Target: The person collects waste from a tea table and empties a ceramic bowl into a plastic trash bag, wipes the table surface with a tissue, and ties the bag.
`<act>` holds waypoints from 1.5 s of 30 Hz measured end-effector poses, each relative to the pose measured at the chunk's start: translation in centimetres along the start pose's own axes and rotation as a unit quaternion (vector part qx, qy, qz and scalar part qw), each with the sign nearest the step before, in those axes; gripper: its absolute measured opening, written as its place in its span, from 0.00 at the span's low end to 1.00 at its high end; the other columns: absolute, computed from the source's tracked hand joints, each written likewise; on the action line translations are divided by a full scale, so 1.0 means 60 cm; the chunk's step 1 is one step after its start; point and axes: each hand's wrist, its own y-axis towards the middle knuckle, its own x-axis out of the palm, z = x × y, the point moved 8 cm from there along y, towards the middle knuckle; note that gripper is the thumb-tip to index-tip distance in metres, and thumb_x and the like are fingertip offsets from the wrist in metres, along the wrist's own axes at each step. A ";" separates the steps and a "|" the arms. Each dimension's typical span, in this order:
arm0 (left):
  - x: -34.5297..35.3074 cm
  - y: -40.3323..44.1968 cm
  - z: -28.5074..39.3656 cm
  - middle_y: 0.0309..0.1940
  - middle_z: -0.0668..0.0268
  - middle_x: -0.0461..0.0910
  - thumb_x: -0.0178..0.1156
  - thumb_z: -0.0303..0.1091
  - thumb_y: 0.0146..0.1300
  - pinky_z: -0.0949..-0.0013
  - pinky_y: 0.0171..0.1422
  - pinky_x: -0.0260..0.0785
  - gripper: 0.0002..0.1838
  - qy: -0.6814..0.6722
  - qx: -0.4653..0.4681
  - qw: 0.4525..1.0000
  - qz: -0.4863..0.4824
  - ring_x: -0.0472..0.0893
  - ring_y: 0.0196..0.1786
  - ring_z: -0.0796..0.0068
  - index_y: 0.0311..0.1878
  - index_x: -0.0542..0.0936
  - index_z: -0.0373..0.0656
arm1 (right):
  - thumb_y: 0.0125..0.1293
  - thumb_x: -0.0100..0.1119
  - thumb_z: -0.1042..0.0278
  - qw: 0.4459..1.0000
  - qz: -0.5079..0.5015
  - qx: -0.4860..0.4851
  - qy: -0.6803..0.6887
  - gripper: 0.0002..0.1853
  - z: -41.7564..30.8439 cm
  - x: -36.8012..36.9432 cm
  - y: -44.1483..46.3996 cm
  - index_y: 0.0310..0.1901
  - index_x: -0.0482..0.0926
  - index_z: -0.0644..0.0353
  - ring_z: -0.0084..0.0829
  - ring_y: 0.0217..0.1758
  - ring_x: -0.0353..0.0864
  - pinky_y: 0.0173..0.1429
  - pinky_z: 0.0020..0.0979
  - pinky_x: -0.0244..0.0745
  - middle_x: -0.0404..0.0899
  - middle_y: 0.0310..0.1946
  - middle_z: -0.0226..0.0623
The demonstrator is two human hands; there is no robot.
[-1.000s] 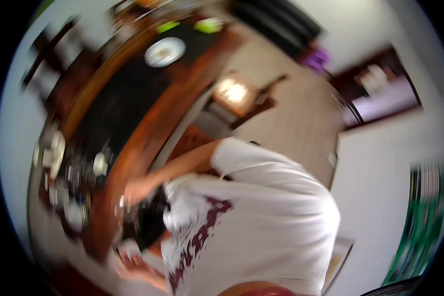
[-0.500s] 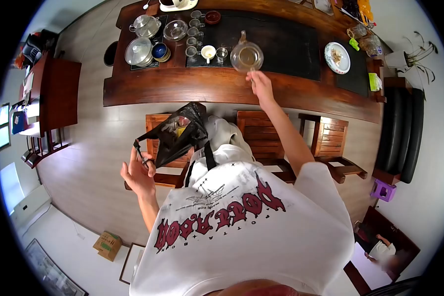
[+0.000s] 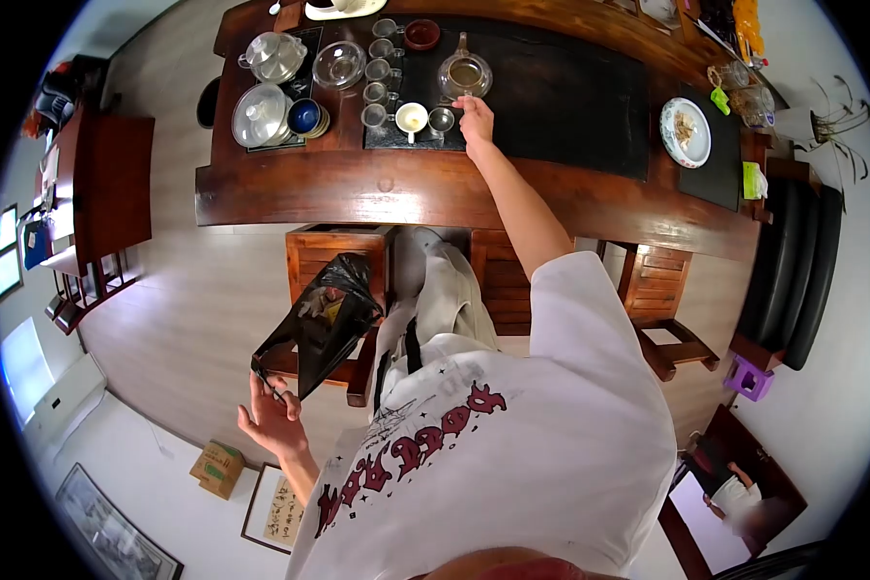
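Observation:
With my right hand (image 3: 476, 123) closed on its handle, the glass teapot (image 3: 465, 74) stands on or just above the dark mat; I cannot tell which. Some brownish liquid shows inside it. Beside it are a small glass cup (image 3: 441, 119) and a white cup (image 3: 411, 118) with something pale yellow in it. Low on the left, my left hand (image 3: 274, 418) has the twisted handle of a black plastic bag (image 3: 331, 324) hooked round its fingers. The bag hangs with its mouth partly open and mixed rubbish-like contents showing.
On the wooden table (image 3: 551, 198), several glass cups (image 3: 378, 70) form a column near lidded glass pots (image 3: 261, 114), blue bowls (image 3: 304, 117) and a red-brown dish (image 3: 421, 36). A patterned bowl (image 3: 684, 135) sits right. Wooden chairs (image 3: 501, 280) line the front edge. A person (image 3: 735, 495) is at lower right.
My right hand has carried the teapot left and back, near the cups. My left hand and the black bag have moved lower, away from the table edge.

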 end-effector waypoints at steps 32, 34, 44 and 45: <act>0.037 -0.012 0.019 0.40 0.64 0.76 0.42 0.71 0.67 0.80 0.20 0.52 0.50 -0.028 0.016 0.999 0.031 0.61 0.16 0.81 0.77 0.60 0.35 | 0.75 0.57 0.61 0.999 0.038 0.017 0.003 0.14 0.060 -0.011 0.005 0.49 0.85 0.62 0.17 0.25 0.72 0.30 0.24 0.68 0.89 0.38 0.32; 0.031 -0.010 0.019 0.40 0.64 0.76 0.41 0.71 0.68 0.80 0.20 0.52 0.49 -0.031 0.015 0.999 0.038 0.61 0.16 0.81 0.77 0.61 0.35 | 0.73 0.59 0.60 0.996 0.071 0.002 -0.046 0.14 0.080 -0.021 0.020 0.48 0.85 0.62 0.22 0.34 0.82 0.42 0.27 0.76 0.90 0.36 0.32; -0.020 -0.001 0.017 0.40 0.64 0.74 0.40 0.71 0.69 0.78 0.20 0.50 0.47 -0.027 0.016 0.997 0.076 0.60 0.16 0.80 0.75 0.65 0.38 | 0.56 0.75 0.57 0.913 0.160 -0.275 -0.254 0.32 -0.107 -0.021 -0.004 0.56 0.69 0.63 0.46 0.50 0.74 0.55 0.43 0.72 0.71 0.46 0.44; -0.029 -0.002 0.017 0.40 0.64 0.74 0.39 0.70 0.69 0.78 0.20 0.50 0.46 -0.028 0.018 0.996 0.082 0.60 0.16 0.80 0.75 0.65 0.38 | 0.56 0.76 0.57 0.898 0.135 -0.316 -0.274 0.33 -0.142 0.002 0.010 0.57 0.69 0.63 0.46 0.51 0.74 0.56 0.44 0.72 0.72 0.47 0.45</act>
